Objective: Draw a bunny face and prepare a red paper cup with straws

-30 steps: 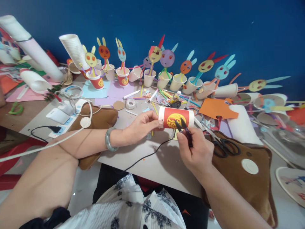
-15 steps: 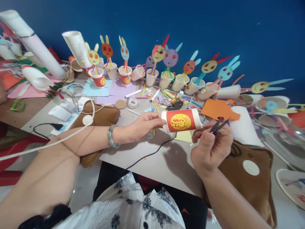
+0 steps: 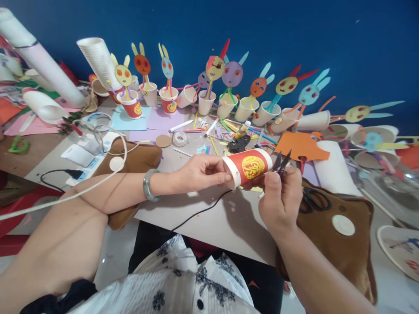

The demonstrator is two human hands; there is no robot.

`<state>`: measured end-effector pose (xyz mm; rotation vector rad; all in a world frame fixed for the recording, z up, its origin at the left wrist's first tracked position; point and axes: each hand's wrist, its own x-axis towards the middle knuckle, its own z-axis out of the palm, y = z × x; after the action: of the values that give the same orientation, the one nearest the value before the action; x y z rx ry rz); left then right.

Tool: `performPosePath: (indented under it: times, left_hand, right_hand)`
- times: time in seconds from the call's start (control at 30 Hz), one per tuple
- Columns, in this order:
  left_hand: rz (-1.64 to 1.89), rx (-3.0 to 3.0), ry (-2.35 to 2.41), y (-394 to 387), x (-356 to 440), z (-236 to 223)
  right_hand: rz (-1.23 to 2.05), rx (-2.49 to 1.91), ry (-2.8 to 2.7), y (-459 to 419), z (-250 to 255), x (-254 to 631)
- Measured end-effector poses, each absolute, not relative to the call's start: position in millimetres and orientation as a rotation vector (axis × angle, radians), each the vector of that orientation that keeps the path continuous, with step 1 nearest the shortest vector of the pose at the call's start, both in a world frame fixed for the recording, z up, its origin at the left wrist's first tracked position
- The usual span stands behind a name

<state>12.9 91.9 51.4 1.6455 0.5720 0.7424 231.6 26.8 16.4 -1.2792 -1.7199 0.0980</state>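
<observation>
My left hand (image 3: 201, 172) grips the rim of a red paper cup (image 3: 248, 166) with a gold emblem, held on its side above the table. My right hand (image 3: 281, 198) is closed round small dark snips (image 3: 282, 162), whose blades point up right beside the cup's base. A grey bangle (image 3: 149, 190) sits on my left wrist. Black scissors (image 3: 310, 201) lie on a brown pouch (image 3: 340, 237) just right of my right hand.
A row of paper cups with paper bunny faces (image 3: 229, 80) lines the blue wall. Stacks of white cups (image 3: 96, 61), coloured straws, an orange sheet (image 3: 303, 146), a tape roll (image 3: 179, 138), a second brown pouch (image 3: 134, 163) with white cable and a black cord (image 3: 196, 213) crowd the table.
My left hand has turned the cup so its base swings toward the right hand. The right hand with the snips moved off the cup's side, then back close to its base.
</observation>
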Motion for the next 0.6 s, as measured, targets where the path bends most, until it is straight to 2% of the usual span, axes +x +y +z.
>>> performPosePath:
  times: [0.1,0.23,0.5,0.6]
  left_hand:
    - [0.834,2.034,0.715,94,7,53]
    - [1.041,2.410,0.698,100,0,55]
    - [1.201,2.175,0.688,97,-2,39]
    - [1.089,2.110,0.666,98,-4,37]
  right_hand:
    - [0.350,-1.260,-1.509,23,21,226]
    - [0.441,-1.237,-1.500,17,24,222]
    - [0.199,-1.325,-1.596,15,33,222]
    - [0.090,-1.356,-1.637,16,38,221]
